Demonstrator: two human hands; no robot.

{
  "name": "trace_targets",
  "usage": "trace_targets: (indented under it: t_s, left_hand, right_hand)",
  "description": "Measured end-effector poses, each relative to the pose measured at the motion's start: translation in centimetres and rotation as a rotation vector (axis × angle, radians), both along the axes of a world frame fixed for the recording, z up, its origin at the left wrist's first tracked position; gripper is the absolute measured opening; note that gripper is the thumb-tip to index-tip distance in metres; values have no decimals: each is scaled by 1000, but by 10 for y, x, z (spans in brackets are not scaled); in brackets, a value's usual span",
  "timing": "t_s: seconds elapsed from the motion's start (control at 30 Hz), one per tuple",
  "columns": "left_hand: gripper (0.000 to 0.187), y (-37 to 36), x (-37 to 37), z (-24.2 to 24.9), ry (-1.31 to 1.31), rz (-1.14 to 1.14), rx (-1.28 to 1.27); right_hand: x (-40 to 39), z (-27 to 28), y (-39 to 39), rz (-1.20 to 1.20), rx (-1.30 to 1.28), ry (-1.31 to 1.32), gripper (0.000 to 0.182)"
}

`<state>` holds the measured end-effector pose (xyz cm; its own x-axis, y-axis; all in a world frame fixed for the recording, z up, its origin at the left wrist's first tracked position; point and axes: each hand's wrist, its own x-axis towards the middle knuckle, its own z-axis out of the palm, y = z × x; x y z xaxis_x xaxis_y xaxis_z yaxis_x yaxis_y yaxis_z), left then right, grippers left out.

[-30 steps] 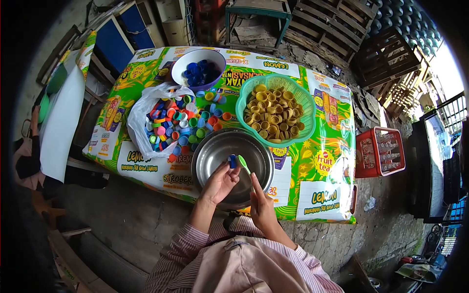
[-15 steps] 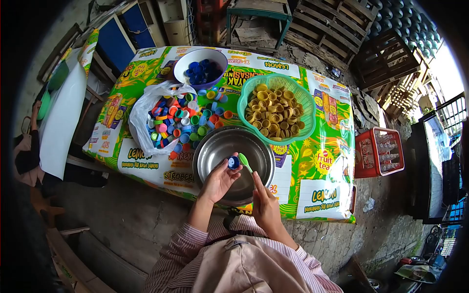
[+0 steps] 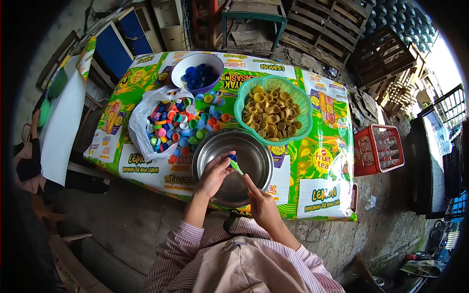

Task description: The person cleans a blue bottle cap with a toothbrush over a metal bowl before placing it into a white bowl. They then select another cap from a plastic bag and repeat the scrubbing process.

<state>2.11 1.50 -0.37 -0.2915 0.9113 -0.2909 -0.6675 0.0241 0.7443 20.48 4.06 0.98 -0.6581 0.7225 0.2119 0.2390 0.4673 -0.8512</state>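
Over the metal bowl (image 3: 261,151), my left hand (image 3: 215,175) is closed on a dark blue bottle cap (image 3: 233,157), pinched at the fingertips. In my right hand (image 3: 263,200) is a slim tool with a light-green, rounded oblong head (image 3: 236,167). The head is right at the cap's open side, overlapping it in this view. My right fingers wrap its handle, with the index finger laid along it. Just beyond the bowl lie mixed coloured caps (image 3: 183,124), partly in a clear plastic bag (image 3: 139,115).
A green basket (image 3: 309,110) holds many yellow caps. Blue caps lie in a white-and-purple bowl (image 3: 219,63) at the back. A printed sheet (image 3: 320,132) covers the table. A red crate (image 3: 364,158) stands at the right; another person's arm (image 3: 35,122) shows far left.
The tool's green head has come down and in to the cap. My left hand has tilted the cap and closed its fingers more around it. The view has shifted slightly.
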Motion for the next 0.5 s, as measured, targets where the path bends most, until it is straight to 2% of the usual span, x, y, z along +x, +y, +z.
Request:
trace_targets:
  t_s: [0.07, 0.1, 0.2, 0.23, 0.27, 0.33, 0.4, 0.43, 0.5]
  left_hand:
    - [29, 1, -5, 0, 52, -37, -18]
    - [30, 1, -8, -1, 54, -79, -43]
    - [32, 5, -10, -5, 79, -110, -83]
    - [33, 7, -11, -8, 36, -128, -27]
    - [33, 6, -11, -12, -10, -146, 23]
    - [33, 11, -8, -4, 17, -110, 14]
    - [27, 7, -7, 0, 125, -78, -121]
    - [37, 6, -11, -12, 164, -111, -203]
    - [44, 7, -13, -12, 244, -154, -289]
  right_hand:
    - [6, 11, 12, -16, 118, -305, 54]
    - [8, 14, 14, -16, 126, -351, 54]
    - [5, 26, 9, 6, -34, -230, 54]
    - [3, 29, 5, 24, -128, -137, 54]
    - [1, 31, 2, 41, -326, -109, 53]
    - [-1, 19, 1, 10, -227, -45, 53]
    - [6, 13, 12, -8, 77, -282, 52]
    - [9, 14, 16, -18, 116, -364, 51]
    - [14, 25, 22, -25, 144, -406, 53]
